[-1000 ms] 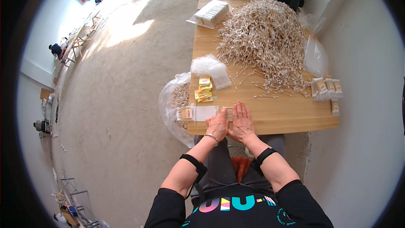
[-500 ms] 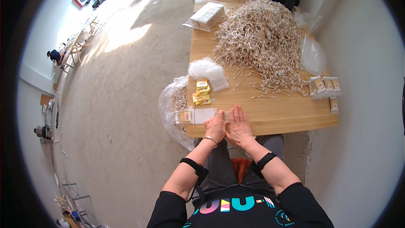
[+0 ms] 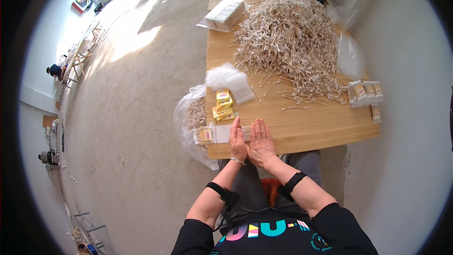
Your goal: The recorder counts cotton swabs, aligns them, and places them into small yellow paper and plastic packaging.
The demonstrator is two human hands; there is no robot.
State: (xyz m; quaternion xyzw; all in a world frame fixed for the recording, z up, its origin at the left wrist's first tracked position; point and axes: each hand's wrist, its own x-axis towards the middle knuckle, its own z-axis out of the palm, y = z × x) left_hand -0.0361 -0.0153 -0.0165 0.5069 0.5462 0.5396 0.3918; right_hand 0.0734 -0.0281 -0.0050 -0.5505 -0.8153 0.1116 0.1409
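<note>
At the table's near edge, both my hands are at a small row of cotton swabs. My right hand lies flat with fingers stretched together, covering the row's right part. My left hand stands on its edge beside the row's left part, fingers straight and pointing away from me. Left of it lies a white plastic bag, partly hidden by that hand. A filled swab packet with a yellow label sits at the table's left edge. Yellow label cards are stacked just beyond.
A big heap of loose swabs covers the far table. Clear bags lie beyond the cards. Filled packets sit at the right edge by the wall; a wrapped white bundle is far left. A sack of swabs stands left of the table.
My left hand has turned onto its edge and its bent fingers have straightened, showing more of the swabs. My right hand stays flat in nearly the same place. The view has shifted slightly.
</note>
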